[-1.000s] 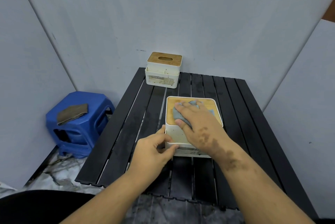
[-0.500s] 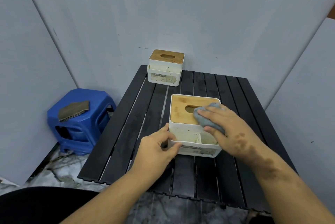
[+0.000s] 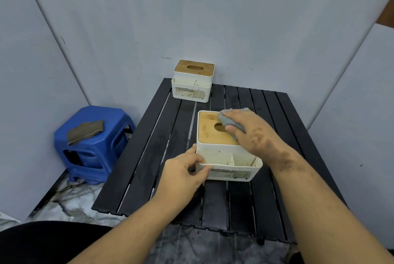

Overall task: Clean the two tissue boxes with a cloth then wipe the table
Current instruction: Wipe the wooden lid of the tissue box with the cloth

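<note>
A white tissue box with a wooden lid and a stained front tray stands in the middle of the black slatted table. My right hand holds a grey cloth bunched against the far right part of the lid, partly over the oval slot. My left hand grips the box's near left corner, thumb on its rim. A second, similar tissue box stands at the table's far edge against the wall.
A blue plastic stool stands left of the table with a folded brownish cloth on top. Grey panels close in the back and both sides. Marble-patterned floor shows at lower left.
My right hand has slid the grey cloth across the lid from its left part to the right, then toward the far right corner. My left hand keeps its grip on the box's corner.
</note>
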`<state>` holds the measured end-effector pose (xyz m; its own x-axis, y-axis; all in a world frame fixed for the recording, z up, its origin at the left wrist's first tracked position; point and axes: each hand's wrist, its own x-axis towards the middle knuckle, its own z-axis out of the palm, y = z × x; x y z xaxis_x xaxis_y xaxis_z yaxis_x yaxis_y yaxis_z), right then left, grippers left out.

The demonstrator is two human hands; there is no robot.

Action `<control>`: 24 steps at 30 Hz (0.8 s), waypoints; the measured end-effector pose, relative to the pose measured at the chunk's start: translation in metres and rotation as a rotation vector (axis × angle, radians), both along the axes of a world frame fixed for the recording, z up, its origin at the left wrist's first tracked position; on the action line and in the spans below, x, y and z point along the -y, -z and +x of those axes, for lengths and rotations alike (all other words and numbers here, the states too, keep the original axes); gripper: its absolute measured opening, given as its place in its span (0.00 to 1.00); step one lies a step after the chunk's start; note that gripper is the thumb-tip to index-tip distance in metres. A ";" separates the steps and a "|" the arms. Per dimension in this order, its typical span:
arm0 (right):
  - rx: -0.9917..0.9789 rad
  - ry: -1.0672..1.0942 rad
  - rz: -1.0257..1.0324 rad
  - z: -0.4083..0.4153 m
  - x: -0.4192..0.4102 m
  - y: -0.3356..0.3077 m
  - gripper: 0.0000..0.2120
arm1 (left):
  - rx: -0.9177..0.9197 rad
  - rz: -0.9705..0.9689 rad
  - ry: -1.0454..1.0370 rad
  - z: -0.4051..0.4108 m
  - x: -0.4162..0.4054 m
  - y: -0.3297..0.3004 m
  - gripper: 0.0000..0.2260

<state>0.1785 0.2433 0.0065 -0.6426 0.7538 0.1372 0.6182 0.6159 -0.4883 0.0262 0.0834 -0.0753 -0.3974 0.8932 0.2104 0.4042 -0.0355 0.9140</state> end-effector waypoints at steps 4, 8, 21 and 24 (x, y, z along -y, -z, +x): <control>-0.016 -0.176 0.035 -0.030 0.026 0.004 0.22 | -0.012 0.006 -0.013 -0.001 -0.001 0.000 0.05; 0.029 -0.244 0.051 -0.052 0.030 0.001 0.22 | -0.041 0.028 -0.004 -0.001 -0.001 0.001 0.04; 0.072 -0.180 0.009 -0.057 0.014 -0.011 0.21 | -0.092 0.036 -0.049 0.001 -0.002 0.004 0.07; 0.051 -0.067 -0.070 -0.034 -0.003 -0.023 0.21 | -0.095 0.018 -0.039 0.001 -0.003 0.007 0.06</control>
<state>0.1447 0.2467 0.0293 -0.6966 0.7156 0.0515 0.6021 0.6222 -0.5003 0.0275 0.0865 -0.0824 -0.4094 0.8733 0.2641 0.4900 -0.0338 0.8711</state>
